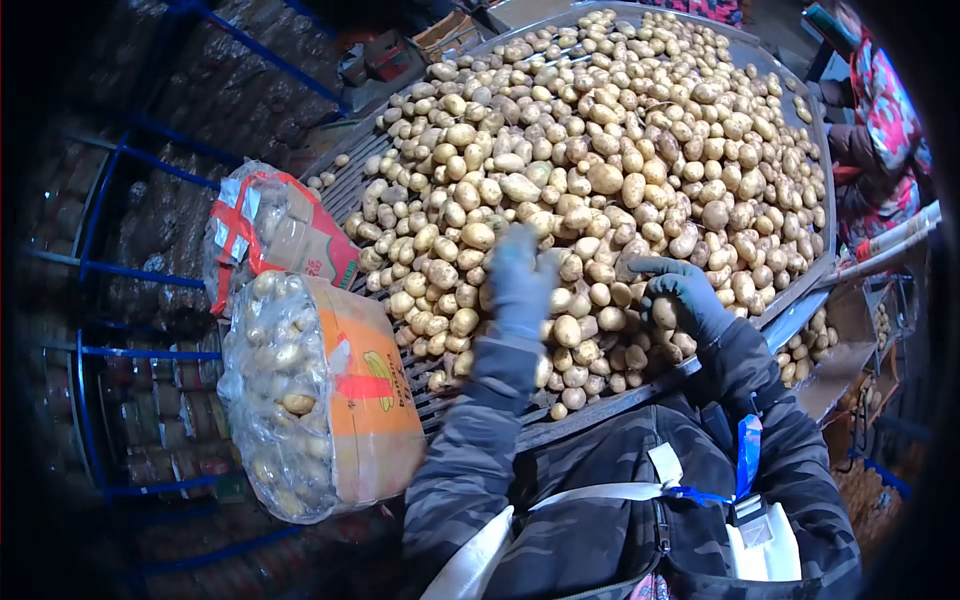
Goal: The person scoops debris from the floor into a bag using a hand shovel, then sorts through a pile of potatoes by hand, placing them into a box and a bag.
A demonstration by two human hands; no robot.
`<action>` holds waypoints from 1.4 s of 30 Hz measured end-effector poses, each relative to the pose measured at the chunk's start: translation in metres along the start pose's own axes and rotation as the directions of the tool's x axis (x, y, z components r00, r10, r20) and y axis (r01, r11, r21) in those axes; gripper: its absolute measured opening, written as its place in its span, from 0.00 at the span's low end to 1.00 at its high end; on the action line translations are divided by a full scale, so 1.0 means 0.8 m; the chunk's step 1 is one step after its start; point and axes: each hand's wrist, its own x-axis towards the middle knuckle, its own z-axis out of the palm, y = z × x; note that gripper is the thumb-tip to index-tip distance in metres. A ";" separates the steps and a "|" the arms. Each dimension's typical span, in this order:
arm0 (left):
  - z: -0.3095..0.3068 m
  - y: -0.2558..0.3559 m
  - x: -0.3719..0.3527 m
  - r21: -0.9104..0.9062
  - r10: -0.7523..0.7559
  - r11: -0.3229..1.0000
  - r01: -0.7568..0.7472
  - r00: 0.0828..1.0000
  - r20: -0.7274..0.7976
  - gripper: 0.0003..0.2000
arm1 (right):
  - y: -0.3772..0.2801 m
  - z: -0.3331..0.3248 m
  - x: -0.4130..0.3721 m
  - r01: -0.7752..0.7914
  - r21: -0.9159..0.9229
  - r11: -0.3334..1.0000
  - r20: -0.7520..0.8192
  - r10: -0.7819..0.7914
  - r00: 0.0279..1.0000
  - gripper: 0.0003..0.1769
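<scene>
A broad heap of pale yellow potatoes (600,180) covers a slatted table (345,203). My left hand (520,282), in a grey glove, is over the near left part of the heap. Motion smears its fingers, so what it holds, if anything, cannot be made out. Farther right, my right hand (688,292), gloved too, reaches in at the near edge of the heap. Its index finger stretches left across the potatoes, while the other fingers curl against a single potato (663,313).
Left of the table stand a plastic-wrapped orange carton of potatoes (375,390) and a red-taped carton (300,235). Blue racks (150,350) hold packed goods beyond them. Another person in a floral sleeve (890,120) is at the right. More potatoes (808,345) lie beside the table's right edge.
</scene>
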 end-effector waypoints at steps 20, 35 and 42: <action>-0.001 0.074 -0.084 -0.686 0.014 0.585 0.433 0.840 0.543 0.29 | 0.017 0.058 -0.047 0.046 0.108 0.993 0.166 -0.064 0.984 0.21; 0.021 0.037 -0.109 -0.385 0.090 0.914 0.128 0.861 0.500 0.19 | 0.102 -0.417 -0.317 0.174 -0.485 0.857 -0.756 -0.511 0.409 0.21; -0.040 -0.038 -0.060 -0.338 -0.069 0.933 0.123 0.983 0.168 0.20 | -0.004 -0.273 -0.236 0.213 -0.323 0.922 -0.621 -0.377 0.688 0.21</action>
